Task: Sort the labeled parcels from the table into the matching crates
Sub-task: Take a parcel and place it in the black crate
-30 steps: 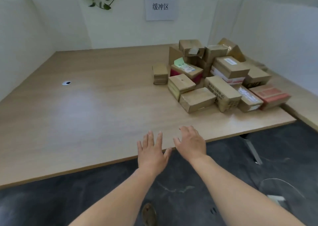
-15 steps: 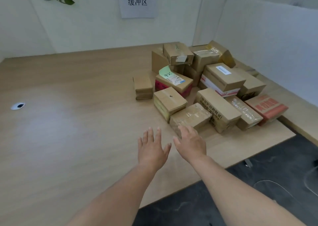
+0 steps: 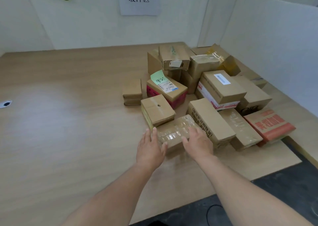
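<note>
The left hand and right hand, fingers straight, bracket a glossy tape-wrapped cardboard box on the woodgrain tabletop.

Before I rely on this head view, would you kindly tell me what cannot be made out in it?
1. Crates: none inside the head view's frame.
2. Taped parcel: no label visible; its glossy tape glares, and the left hand and right hand cover its near end.
3. White label on the red-sided parcel: print too small to read.
4. Rear boxes: lower sides hidden by nearer boxes.
</note>
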A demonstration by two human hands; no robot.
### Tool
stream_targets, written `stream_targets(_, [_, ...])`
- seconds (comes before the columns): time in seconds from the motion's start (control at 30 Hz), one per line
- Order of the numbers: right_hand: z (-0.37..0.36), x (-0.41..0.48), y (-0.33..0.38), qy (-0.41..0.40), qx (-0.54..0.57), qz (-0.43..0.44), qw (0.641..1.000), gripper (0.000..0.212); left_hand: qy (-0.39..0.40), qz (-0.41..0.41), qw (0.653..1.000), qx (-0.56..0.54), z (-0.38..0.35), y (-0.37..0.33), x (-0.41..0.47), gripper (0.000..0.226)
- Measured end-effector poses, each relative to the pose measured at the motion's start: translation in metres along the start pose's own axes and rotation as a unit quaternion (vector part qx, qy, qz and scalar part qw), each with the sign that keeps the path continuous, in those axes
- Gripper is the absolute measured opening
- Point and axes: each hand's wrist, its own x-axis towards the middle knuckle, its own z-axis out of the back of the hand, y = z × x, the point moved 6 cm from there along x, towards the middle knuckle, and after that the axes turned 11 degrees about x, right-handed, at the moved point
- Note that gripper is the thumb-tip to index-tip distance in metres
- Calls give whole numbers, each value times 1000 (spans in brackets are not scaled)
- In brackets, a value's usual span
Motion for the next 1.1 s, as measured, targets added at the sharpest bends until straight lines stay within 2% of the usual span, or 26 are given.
stream_targets(0.23, [0,51,-31,55,12,-1,998,47,25,111,989,-97,-12,-13,14,73])
stream_targets(0.43, [-13,82,-47,119,31,-33,992,57,43,205,961,-178,-21,-16,19,55])
stream_targets(0.57, [-24,90,-50,146,86,-39,985,54,54,223,942,-245,-23,-19,18,46])
stream_targets(0.8, [-30,91,-49,175,148,-55,972,59,14,279,912,-299,-12,-7,6,57])
stream_targets(0.97, [-31,89,-38,186,238,-69,951,72,-75,316,881,-344,2,8,-1,37])
stream_targets(1.1, [-29,88,-31,174,275,-91,941,80,-147,369,839,-373,7,23,-14,36])
